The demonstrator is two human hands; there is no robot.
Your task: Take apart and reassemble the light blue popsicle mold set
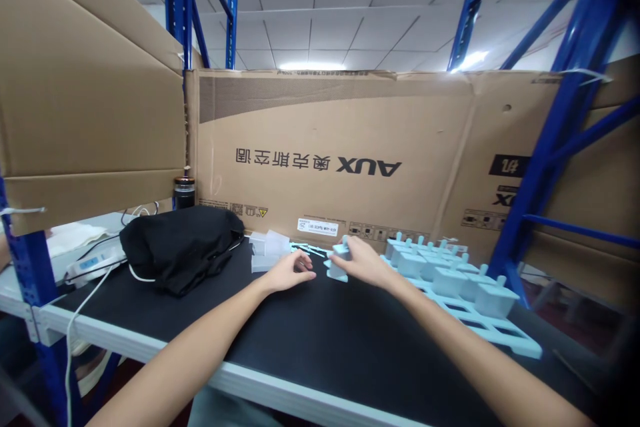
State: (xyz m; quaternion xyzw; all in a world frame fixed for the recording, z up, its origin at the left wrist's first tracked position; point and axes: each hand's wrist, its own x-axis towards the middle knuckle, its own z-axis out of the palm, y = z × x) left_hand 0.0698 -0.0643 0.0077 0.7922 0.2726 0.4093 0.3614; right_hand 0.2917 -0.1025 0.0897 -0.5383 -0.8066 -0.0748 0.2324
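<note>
My right hand [364, 263] closes around a light blue popsicle mold piece [338, 271], its knob pinched at the top and its wide base on or just above the black tabletop. To the left of it, my left hand [290, 272] is loosely curled, thumb and fingers apart, with nothing seen between them. Behind the left hand stand clear plastic cups [270, 250]. Thin light blue sticks [309, 249] lie between the two hands. At the right, a light blue rack [493, 332] carries several similar mold pieces [450, 281] with upright handles.
A crumpled black cloth bag [183, 243] lies at the left, beside a white power strip [95, 265] and cables. A dark jar [184, 192] stands behind it. Large cardboard sheets [320, 120] wall the back, and blue shelf posts [565, 127] rise on both sides.
</note>
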